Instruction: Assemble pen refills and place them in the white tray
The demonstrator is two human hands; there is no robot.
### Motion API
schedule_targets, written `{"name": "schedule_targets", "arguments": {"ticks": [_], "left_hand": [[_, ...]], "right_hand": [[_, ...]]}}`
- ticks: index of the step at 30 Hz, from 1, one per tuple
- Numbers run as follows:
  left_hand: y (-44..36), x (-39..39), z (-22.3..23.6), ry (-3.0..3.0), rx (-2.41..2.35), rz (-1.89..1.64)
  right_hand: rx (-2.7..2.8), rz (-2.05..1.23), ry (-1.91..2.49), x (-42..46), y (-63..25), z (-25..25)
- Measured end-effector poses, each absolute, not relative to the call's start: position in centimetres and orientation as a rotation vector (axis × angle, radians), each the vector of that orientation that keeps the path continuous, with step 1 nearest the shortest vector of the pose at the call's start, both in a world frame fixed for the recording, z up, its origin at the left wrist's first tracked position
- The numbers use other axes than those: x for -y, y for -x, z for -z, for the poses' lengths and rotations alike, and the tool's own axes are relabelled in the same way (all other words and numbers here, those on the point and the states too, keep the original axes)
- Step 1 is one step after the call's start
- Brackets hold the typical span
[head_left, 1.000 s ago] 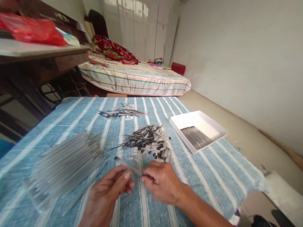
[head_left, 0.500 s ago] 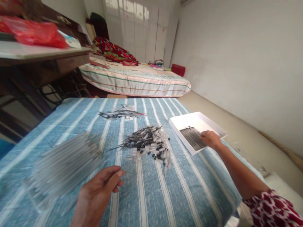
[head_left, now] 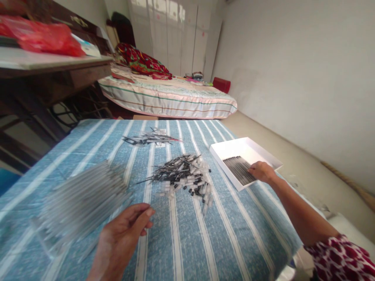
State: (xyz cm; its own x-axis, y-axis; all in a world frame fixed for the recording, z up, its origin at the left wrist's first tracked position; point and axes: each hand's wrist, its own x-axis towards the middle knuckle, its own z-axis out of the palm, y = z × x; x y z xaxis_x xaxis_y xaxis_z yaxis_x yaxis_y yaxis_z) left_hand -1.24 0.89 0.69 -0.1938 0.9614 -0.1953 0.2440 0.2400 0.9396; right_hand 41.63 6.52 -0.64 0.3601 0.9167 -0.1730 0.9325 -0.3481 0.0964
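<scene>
My right hand [head_left: 263,171] reaches into a shallow white box [head_left: 224,169], its fingers closed at the near right side of a tight row of thin dark pens [head_left: 236,168]. The pen at its fingertips lies along the row, mostly covered by the hand. My left hand [head_left: 127,234] hovers low over the striped cloth, thumb and fingers pinched together; whatever they hold, if anything, does not show. Between the hands is a heap of small black and clear caps and dark thin pieces [head_left: 184,173]. Left of my left hand lies a blurred stack of clear grey tubes [head_left: 82,199].
A smaller pile of thin dark sticks [head_left: 150,137] lies farther back on the blue striped cloth [head_left: 187,242]. Beyond stands a bed [head_left: 172,97]. At the left is a wooden table [head_left: 58,64] with a red plastic bag [head_left: 43,37]. A wall rises on the right.
A pen end that stuck up at the far edge of the row in the box now lies level with the others. Both hands have hardly moved; the view shifted slightly.
</scene>
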Motion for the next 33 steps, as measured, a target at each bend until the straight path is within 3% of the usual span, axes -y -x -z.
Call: {"name": "schedule_targets", "arguments": {"ticks": [10, 16, 21, 26, 33], "left_hand": [[2.8, -1.6, -0.5, -1.158, -1.665, -1.148], [6.9, -2.1, -0.2, -1.338, -1.919, -1.224], [7.7, -1.9, 0.0, -1.777, -2.282, -0.773], [6.1, -1.5, 0.5, -2.025, -2.321, -0.295], [5.5, -1.5, 0.6, -2.115, -2.292, -0.053]], "right_hand": [[-1.646, 0.12, -2.392, -6.3, -41.3, 0.4], [-1.686, 0.066, -2.439, -4.9, -40.2, -0.7], [-2.161, -0.042, -2.542, -3.0, -36.5, -1.2], [-2.707, 0.347, -2.326, -1.5, -30.2, -0.8], [-2.846, 0.642, -2.032, -1.1, -25.0, 0.0]]}}
